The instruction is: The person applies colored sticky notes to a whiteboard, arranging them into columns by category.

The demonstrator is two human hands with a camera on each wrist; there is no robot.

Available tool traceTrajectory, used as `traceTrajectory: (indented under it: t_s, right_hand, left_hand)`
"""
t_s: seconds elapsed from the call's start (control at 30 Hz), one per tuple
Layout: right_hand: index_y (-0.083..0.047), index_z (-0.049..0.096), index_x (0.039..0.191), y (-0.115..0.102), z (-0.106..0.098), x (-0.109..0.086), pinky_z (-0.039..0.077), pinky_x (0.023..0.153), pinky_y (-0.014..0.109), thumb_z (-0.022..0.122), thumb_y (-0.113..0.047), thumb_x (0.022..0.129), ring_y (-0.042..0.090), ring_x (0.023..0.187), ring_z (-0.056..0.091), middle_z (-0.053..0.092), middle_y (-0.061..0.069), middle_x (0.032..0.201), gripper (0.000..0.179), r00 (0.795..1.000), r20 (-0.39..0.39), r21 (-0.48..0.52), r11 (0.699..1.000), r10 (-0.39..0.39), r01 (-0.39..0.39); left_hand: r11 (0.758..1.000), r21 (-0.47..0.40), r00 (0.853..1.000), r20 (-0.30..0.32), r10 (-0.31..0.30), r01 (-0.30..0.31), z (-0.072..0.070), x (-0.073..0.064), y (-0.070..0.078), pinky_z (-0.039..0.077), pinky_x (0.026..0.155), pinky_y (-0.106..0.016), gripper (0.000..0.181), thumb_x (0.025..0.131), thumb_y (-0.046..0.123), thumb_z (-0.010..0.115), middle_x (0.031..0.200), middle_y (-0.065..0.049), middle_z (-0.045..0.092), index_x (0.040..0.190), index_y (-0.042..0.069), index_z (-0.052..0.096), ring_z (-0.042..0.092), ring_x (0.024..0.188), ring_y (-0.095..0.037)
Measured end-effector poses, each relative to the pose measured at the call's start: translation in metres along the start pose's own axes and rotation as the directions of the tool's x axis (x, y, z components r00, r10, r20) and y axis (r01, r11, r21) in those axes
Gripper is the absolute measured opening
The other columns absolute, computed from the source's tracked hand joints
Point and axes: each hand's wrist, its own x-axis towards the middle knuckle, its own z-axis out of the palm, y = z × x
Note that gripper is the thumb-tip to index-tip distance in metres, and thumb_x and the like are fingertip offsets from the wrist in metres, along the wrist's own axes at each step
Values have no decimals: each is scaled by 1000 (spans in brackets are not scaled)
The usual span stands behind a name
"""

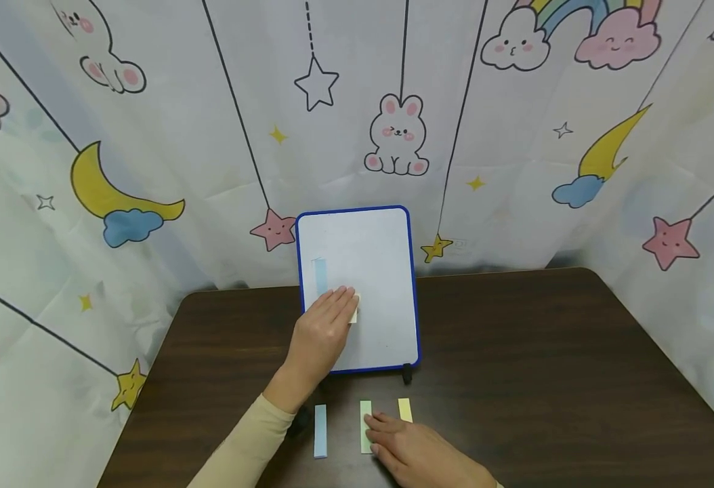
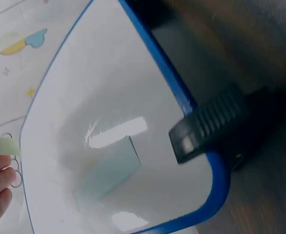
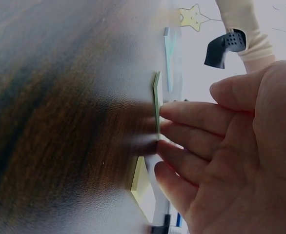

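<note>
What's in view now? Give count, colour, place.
board: 1, white, blue-rimmed, on table
supports: 2, black, board's bottom edge
blue strip: 1, pale blue, on board
held strip: 1, yellow-green, in left hand
blue pad: 1, blue, table, leftmost
green pad: 1, green, table, middle
yellow pad: 1, yellow, table, rightmost
table: 1, dark brown, beneath board
backdrop: 1, white, printed, behind table
camera: 1, black, left wrist
sleeves: 2, cream, forearms
left hand: 1, bare, before board
right hand: 1, bare, at green pad

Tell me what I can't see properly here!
Head view: the left hand hides part of the pale strip.
Head view: the right hand covers the lower end of the yellow pad.
Left wrist view: the picture's left edge cuts off most of the left hand.
</note>
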Motion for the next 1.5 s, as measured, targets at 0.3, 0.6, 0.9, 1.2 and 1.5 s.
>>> traceTrajectory:
  t_s: [0.3, 0.6, 0.9, 1.2, 1.5]
  right_hand:
    - [-16, 52, 142, -2, -3, 0, 52, 104, 40, 34, -43, 105, 18, 136, 51, 53, 1, 146, 49, 992, -42, -83, 990, -116, 113]
    - [-16, 51, 143, -1, -4, 0, 52, 104, 42, 33, -47, 105, 16, 136, 51, 52, -1, 147, 52, 998, -45, -26, 998, -53, 52]
    - [-15, 50, 144, -1, -1, 1, 51, 104, 42, 31, -47, 105, 17, 137, 50, 52, 0, 147, 53, 996, -54, -40, 997, -64, 62]
    - [-16, 49, 144, -2, -2, 1, 51, 105, 43, 34, -47, 105, 17, 138, 48, 51, -1, 148, 52, 999, -17, -11, 999, -32, 31]
    - [-15, 49, 144, 1, -1, -1, 51, 105, 41, 33, -46, 105, 17, 138, 49, 51, 0, 148, 52, 997, -32, -32, 997, -66, 65]
  left_hand:
    - [998, 35, 998, -30, -47, 48, 7, 12, -16, 53, 101, -39, 36, 84, 4, 74, 122, -12, 70, 119, 3, 69, 68, 113, -24]
    - [994, 95, 997, -52, -49, 54, 22, 27, -24, 51, 104, -39, 30, 90, 5, 67, 123, -12, 70, 120, 2, 68, 67, 115, -25]
    - [985, 169, 995, -93, -28, 44, 37, 27, -33, 51, 105, -38, 30, 90, 5, 67, 121, -13, 70, 119, 1, 69, 68, 115, -25]
    - [987, 156, 998, -52, -29, 37, 43, 23, -35, 50, 107, -38, 29, 90, 8, 68, 123, -12, 70, 119, 3, 69, 66, 118, -25]
    - [990, 131, 999, 2, -44, 44, 45, 22, -35, 47, 110, -37, 31, 90, 11, 69, 127, -10, 68, 121, 5, 69, 63, 123, -24]
